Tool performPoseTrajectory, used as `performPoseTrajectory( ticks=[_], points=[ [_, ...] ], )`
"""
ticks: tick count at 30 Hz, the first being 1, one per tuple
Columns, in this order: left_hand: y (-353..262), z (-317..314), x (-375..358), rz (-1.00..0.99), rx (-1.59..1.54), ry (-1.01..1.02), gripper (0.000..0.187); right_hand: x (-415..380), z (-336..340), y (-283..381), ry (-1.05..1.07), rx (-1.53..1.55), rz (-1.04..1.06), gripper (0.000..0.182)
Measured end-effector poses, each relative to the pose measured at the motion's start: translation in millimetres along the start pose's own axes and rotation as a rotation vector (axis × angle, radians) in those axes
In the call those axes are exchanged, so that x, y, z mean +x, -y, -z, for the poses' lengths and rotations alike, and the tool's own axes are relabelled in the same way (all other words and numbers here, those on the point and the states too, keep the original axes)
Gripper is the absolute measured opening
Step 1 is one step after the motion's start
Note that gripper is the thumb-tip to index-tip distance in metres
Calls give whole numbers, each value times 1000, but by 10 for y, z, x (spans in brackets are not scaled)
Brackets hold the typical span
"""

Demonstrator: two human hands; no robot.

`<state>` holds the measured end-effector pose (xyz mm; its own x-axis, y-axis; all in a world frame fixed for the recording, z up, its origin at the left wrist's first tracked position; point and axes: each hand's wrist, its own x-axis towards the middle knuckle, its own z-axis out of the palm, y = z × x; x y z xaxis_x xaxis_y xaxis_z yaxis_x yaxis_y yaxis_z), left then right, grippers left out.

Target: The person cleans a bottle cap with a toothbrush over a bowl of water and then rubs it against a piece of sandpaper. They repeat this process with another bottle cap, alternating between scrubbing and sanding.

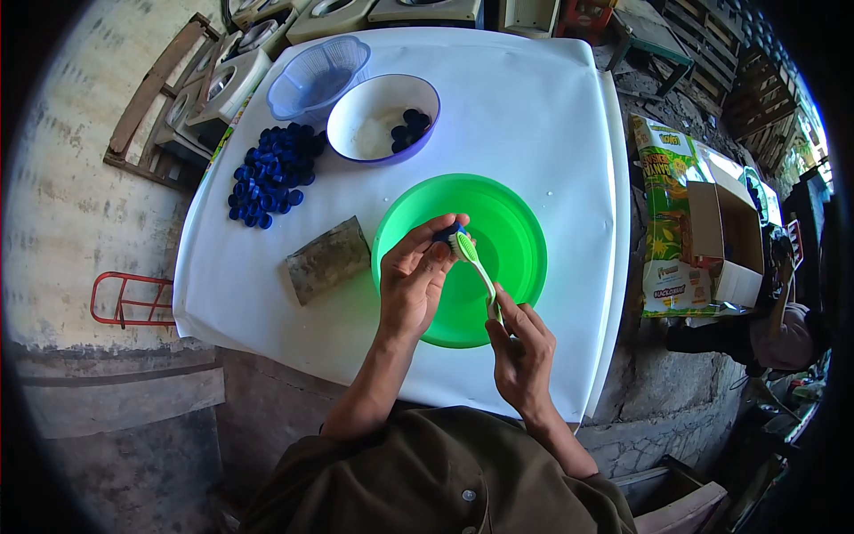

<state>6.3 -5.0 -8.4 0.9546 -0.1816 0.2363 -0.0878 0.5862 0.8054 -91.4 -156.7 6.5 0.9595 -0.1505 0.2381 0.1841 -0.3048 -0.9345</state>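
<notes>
Above the green basin (511, 267), my left hand (416, 280) grips a dark blue cap (447, 232) in its fingertips. My right hand (522, 351) is closed round the handle of a green and white toothbrush (476, 262), whose bristles touch the cap. A heap of blue caps (271, 173) lies at the upper left of the white table. Several more dark caps (411, 130) are inside a white bowl with a purple outside (351, 120). Behind that bowl stands a translucent blue basket (316, 80).
A grey block (329, 260) lies left of the basin. Right of the table are an open cardboard box (725, 231) and printed sacks (667, 214). Another person (787, 338) is at the far right. A red metal frame (133, 298) stands against the left wall.
</notes>
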Motion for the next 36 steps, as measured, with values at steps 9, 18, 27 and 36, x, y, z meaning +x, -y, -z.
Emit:
performPoseTrajectory(
  ticks=[9, 18, 27, 36],
  points=[
    [-43, -42, 21, 47, -120, -50, 34, -13, 43, 13, 36, -72, -16, 54],
    [-15, -42, 36, 30, -133, -23, 37, 10, 39, 32, 22, -65, 32, 53],
    [-28, -53, -13, 23, -140, 63, 41, -3, 20, 31, -15, -25, 37, 54],
    [-22, -11, 6, 22, -155, 11, 42, 13, 24, 51, 14, -28, -4, 55]
  ],
)
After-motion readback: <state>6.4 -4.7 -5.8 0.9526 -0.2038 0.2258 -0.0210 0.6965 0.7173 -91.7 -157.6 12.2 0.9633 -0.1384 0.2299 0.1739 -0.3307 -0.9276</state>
